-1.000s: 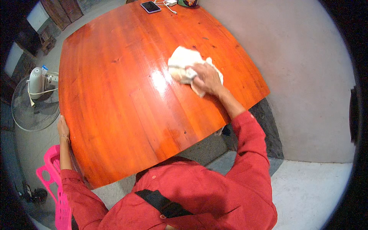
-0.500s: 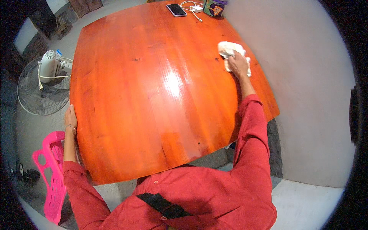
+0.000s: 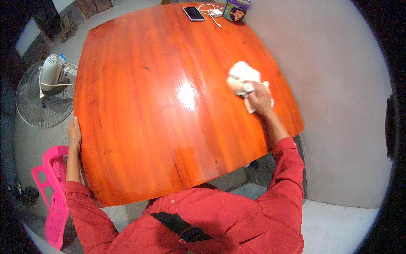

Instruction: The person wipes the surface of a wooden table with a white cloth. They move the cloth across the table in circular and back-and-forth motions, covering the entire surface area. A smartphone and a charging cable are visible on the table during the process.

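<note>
**Right hand on cloth, left hand on table edge**

Pink plastic chair (image 3: 50,190) on the floor, off the table's near-left corner. Fan (image 3: 44,91) lying on the floor beyond the left edge. Left hand (image 3: 74,131) rests against the left edge of the table (image 3: 160,127), fingers laid along the rim, gripping nothing; can't tell if they curl under. Table is glossy orange-red wood, bright glare spot near the middle. Right hand (image 3: 260,99) is near the right edge, palm down, pressed on a white cloth (image 3: 242,78); fingers bunch the cloth's near part, the rest lies crumpled on the wood just past the hand. Far right corner: dark phone (image 3: 193,13), white charger with cable (image 3: 213,15), round tin (image 3: 236,9), all well apart from the cloth. Red sleeves along the near edge.
</note>
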The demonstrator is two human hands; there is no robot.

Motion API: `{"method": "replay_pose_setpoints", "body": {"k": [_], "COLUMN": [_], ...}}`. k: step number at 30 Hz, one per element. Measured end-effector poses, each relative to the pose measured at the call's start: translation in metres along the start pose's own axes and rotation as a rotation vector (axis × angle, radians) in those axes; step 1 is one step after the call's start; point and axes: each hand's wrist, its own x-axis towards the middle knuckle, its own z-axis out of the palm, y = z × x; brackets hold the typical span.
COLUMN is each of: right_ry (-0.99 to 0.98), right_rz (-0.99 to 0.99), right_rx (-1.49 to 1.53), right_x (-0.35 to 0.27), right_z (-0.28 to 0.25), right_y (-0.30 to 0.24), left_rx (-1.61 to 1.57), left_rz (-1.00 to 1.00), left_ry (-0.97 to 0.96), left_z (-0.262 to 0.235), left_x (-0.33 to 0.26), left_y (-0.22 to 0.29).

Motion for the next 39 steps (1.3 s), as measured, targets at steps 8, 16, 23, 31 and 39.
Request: {"method": "replay_pose_setpoints", "body": {"k": [8, 16, 23, 31, 39], "right_ry": [0.097, 0.017, -0.025, -0.025, -0.196], "right_rz": [0.497, 0.391, 0.059, -0.469, -0.437], "right_rx": [-0.434, -0.456, -0.375, -0.031, 0.044], "right_x": [0.108, 0.204, 0.220, 0.097, -0.088], "right_z": [-0.009, 0.047, 0.132, 0.160, 0.064], "right_y": [0.077, 0.081, 0.002, -0.136, -0.178], "left_rx": [-0.087, 0.000, -0.017, 0.048, 0.129], "left_rz": [0.050, 0.009, 0.022, 0.090, 0.103], "left_ry": [0.122, 0.040, 0.064, 0.034, 0.031], "left_z": [0.006, -0.009, -0.006, 0.009, 0.010], "left_x": [-0.008, -0.021, -0.019, 0.017, 0.024], "left_y": [0.009, 0.027, 0.023, -0.014, -0.030]}}
